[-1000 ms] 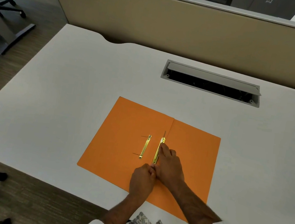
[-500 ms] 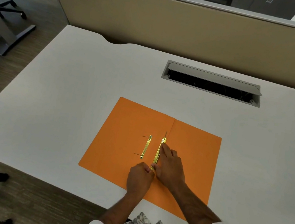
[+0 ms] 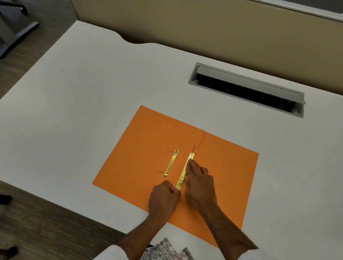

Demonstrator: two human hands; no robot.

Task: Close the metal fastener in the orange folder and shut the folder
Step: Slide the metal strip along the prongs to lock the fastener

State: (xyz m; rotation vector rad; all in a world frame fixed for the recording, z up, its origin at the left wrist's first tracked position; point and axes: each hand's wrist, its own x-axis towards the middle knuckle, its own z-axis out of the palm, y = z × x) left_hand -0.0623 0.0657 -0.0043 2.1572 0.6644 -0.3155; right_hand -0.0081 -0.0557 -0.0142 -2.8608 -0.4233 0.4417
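Observation:
The orange folder (image 3: 150, 140) lies open and flat on the white desk. A long brass fastener bar (image 3: 184, 173) runs along its centre fold, with a thin prong sticking up at its far end. A shorter brass compressor strip (image 3: 170, 163) lies apart on the left leaf, two thin prongs pointing left. My left hand (image 3: 163, 199) is curled at the near end of the long bar, fingertips pinching there. My right hand (image 3: 199, 186) rests flat on the right leaf, its index finger pressing on the bar near the far end.
The white desk (image 3: 78, 114) ends at its front edge just below the folder. A grey cable tray opening (image 3: 247, 90) sits behind to the right. A tan partition (image 3: 206, 22) closes the back. Chair bases stand on the floor at left.
My left hand has shifted slightly left and down along the bar's near end. The right hand and the folder have stayed in place.

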